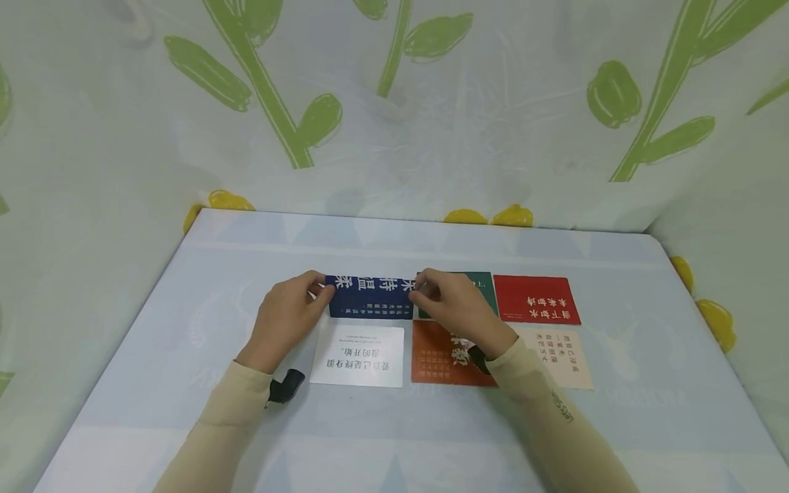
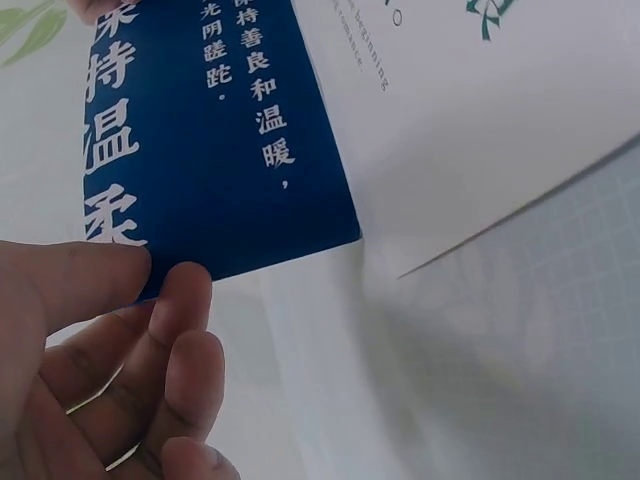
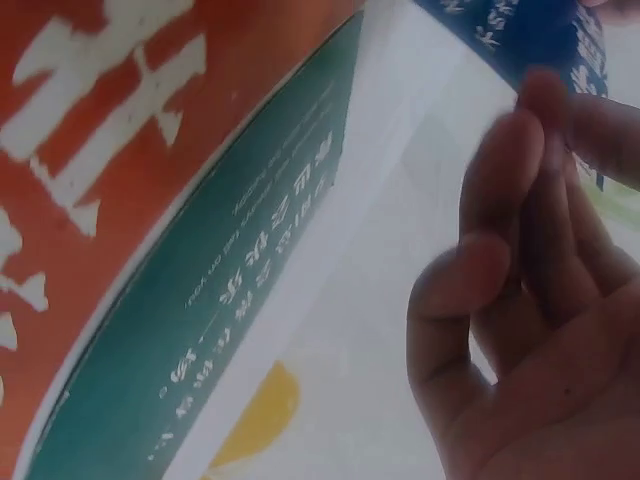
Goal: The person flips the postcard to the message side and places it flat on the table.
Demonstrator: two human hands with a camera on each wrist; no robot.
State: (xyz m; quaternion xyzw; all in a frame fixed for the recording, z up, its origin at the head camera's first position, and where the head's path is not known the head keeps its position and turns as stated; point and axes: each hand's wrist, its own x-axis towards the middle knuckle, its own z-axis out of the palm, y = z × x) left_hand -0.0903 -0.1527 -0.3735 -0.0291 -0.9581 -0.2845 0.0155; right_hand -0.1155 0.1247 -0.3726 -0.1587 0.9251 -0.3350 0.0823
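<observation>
A dark blue card [image 1: 371, 305] with white characters is stretched between the two hands at the far row of cards. My left hand [image 1: 285, 316] pinches its left end between thumb and fingers; the left wrist view shows that grip on the blue card [image 2: 240, 170] closely. The right hand [image 1: 461, 307] pinches the other end, partly covering a green card [image 1: 486, 286]. In the right wrist view, fingers hide much of the blue card [image 3: 535, 40]. Nearer me, a white card [image 1: 357, 359] lies just below the blue one. An orange-red card [image 1: 431, 363] lies under the right wrist.
At the right of the rows lie a red card [image 1: 536, 294] and a cream card [image 1: 570, 363], the latter partly covered by the right sleeve. The pale table [image 1: 246, 438] is enclosed by a white cloth [image 1: 394, 171] printed with green leaves and yellow shapes.
</observation>
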